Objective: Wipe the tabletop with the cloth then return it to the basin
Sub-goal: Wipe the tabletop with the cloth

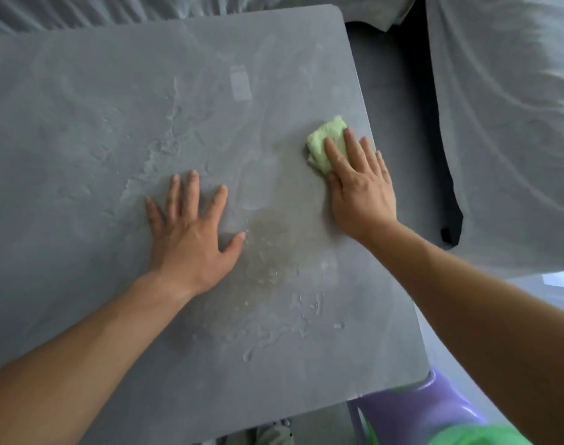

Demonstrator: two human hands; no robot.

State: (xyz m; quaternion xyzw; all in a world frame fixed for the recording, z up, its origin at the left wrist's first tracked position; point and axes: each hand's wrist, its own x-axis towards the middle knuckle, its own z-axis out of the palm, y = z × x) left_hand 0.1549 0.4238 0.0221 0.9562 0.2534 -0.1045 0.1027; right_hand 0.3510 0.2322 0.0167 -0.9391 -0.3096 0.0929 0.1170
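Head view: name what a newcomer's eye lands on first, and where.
The green cloth stands out near the grey tabletop's right edge, pressed flat under the right hand. The left hand lies spread on the tabletop's middle, beside wet streaks that run toward the near edge. A purple stool shows below the near right corner.

Cloth (326, 143) on tabletop (81, 139) near right edge, under right hand (359, 181); left hand (187, 232) mid-table.

Grey bedding (505, 123) lies beyond, with perhaps a purple stool (412, 412) on grey floor (399, 91).
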